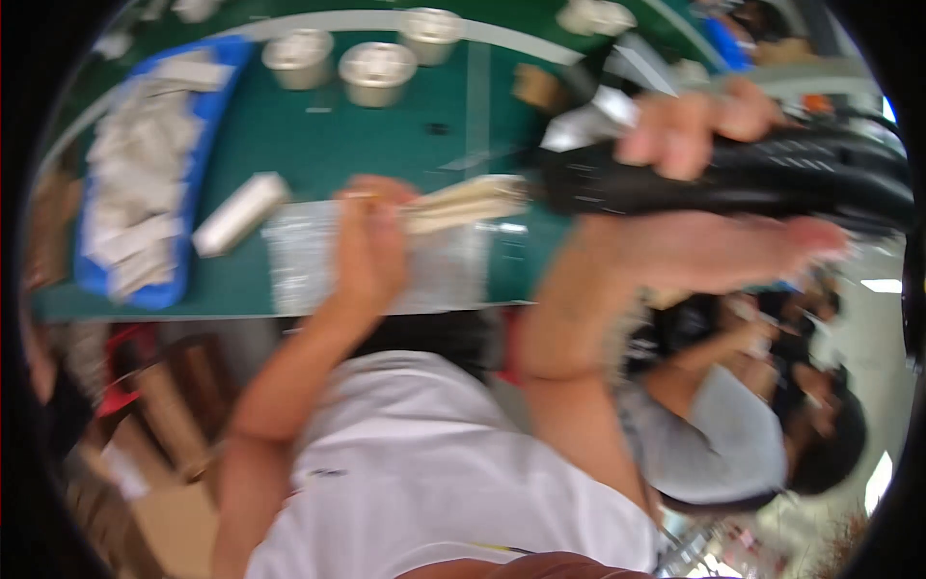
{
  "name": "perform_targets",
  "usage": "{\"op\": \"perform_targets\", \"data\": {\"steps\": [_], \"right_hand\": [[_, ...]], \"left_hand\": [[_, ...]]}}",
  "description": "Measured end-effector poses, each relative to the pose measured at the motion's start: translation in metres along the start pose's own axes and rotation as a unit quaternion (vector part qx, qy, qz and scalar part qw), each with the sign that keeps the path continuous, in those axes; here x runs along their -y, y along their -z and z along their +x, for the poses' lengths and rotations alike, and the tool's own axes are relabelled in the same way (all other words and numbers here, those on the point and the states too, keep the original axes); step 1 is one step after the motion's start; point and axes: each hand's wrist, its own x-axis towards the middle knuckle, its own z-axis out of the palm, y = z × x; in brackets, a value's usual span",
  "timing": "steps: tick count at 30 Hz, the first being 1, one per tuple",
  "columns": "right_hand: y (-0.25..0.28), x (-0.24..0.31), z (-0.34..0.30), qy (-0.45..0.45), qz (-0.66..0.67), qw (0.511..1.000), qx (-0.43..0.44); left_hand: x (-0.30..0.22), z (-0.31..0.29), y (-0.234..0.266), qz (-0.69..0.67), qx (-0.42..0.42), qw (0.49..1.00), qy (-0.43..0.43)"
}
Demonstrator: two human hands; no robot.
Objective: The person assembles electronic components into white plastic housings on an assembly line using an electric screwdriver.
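Green worktable (280, 135) is running across the view, its near edge lying just past the wearer's white shirt (444, 473); motion blur is smearing most detail. Cardboard boxes (174, 526) are standing lower left, and a co-worker in a gray top (723, 434) is sitting lower right. Left hand (374, 236) is holding a pale layered bundle (468, 207) by its left end, fingers curling in with little gap; blur is hiding the exact contact. Bundle is pointing right, above a clear plastic sheet (304, 256) that's lying near the front edge. Right hand (704, 241) is gripping a long, thick black object (608, 179), fingers wrapping over its top, thumb stretching along the underside, so the grip is spreading about as wide as the object's body. Object's left end is sitting just beside the bundle's right end; I'm not able to tell if they're touching. Behind it a silver-and-black item (632, 63) is showing, too smeared to identify, with a tan block (533, 85) lying to its left. 3 white tubs (377, 73) are standing toward the far side. Over left, a blue tray (213, 116) is holding piled pale pieces (145, 164); a white box (241, 212) is lying between tray and sheet.
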Motion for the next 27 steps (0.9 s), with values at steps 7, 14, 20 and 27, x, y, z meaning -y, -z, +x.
{"op": "perform_targets", "data": {"steps": [7,14,20,27], "right_hand": [[0.006,0.029,0.004,-0.026,-0.156,0.986,-0.062],[0.009,0.005,0.007,0.067,-0.197,0.966,-0.153],[-0.032,0.085,0.029,0.162,-0.492,0.796,-0.314],[0.047,0.069,0.050,0.211,-0.544,0.806,-0.100]], "left_hand": [[-0.018,0.014,-0.008,0.011,-0.006,0.998,-0.068],[-0.017,0.004,-0.009,0.143,0.037,0.988,-0.053],[-0.026,0.008,-0.010,-0.066,0.034,0.997,0.029],[-0.023,0.009,-0.008,-0.062,0.028,0.997,0.047]]}}
